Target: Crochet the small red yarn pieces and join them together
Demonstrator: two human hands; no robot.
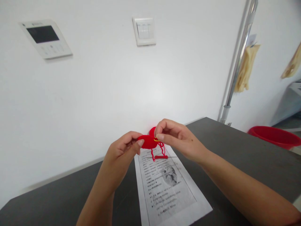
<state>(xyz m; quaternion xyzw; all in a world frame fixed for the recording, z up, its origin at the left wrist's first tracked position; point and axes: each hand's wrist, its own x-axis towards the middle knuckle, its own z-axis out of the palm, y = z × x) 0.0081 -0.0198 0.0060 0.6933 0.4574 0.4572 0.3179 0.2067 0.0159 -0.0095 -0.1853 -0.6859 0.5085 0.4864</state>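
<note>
A small red knitted or crocheted piece (pixel 147 142) is held up above the sheet. My left hand (pixel 125 147) pinches its left end between thumb and fingers. At the other end, my right hand (pixel 172 135) has thumb and forefinger closed on a thin yellow piece (pixel 156 140), too small to identify for sure. Loose red yarn (pixel 162 146) hangs below the right fingertips. Partly hidden behind the hands is a round red ball of yarn (pixel 152 131). A crochet hook with a red grip (pixel 161 157) and thin metal ends lies on the printed paper.
The printed paper sheet (pixel 169 204) lies on a dark tabletop (pixel 235 157) against a white wall. A switch (pixel 144 31) and a screen panel (pixel 44 37) are on the wall. Right of the table are a metal pole (pixel 242 53), yellowish gloves (pixel 246 67) and a red basin (pixel 275 136).
</note>
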